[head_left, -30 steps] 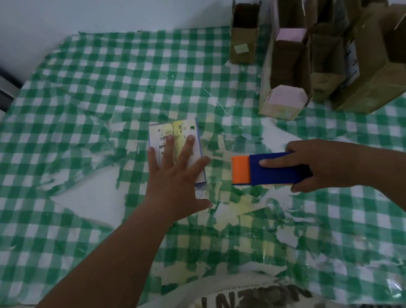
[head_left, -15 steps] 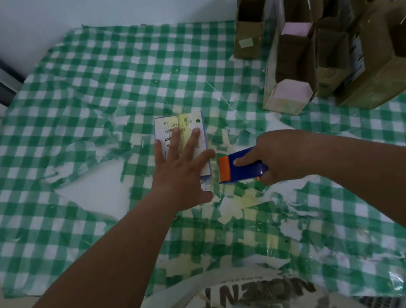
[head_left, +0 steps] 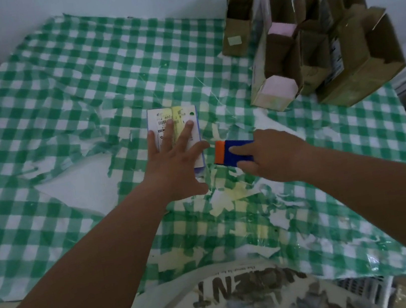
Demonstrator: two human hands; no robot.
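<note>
A small flat white box (head_left: 190, 114) with a shipping label and a yellow tape strip lies in the middle of the table. My left hand (head_left: 176, 165) presses on it with straight, spread fingers. Just right of the box, my right hand (head_left: 273, 155) grips a blue scraper with an orange edge (head_left: 226, 151); the index finger lies along its top and the thumb is under its near side. The orange edge points at the box and stands a short gap from it.
A torn green-and-white checked plastic cloth (head_left: 79, 74) covers the table, with bare white patches (head_left: 79, 180) and yellow tape scraps (head_left: 232, 198). Several open cardboard boxes (head_left: 312, 45) stand at the back right, two with pink flaps. A wall runs behind.
My right hand slid the scraper left toward the box half a second ago, then drew it back right a little. My left hand stayed pressed on the box.
</note>
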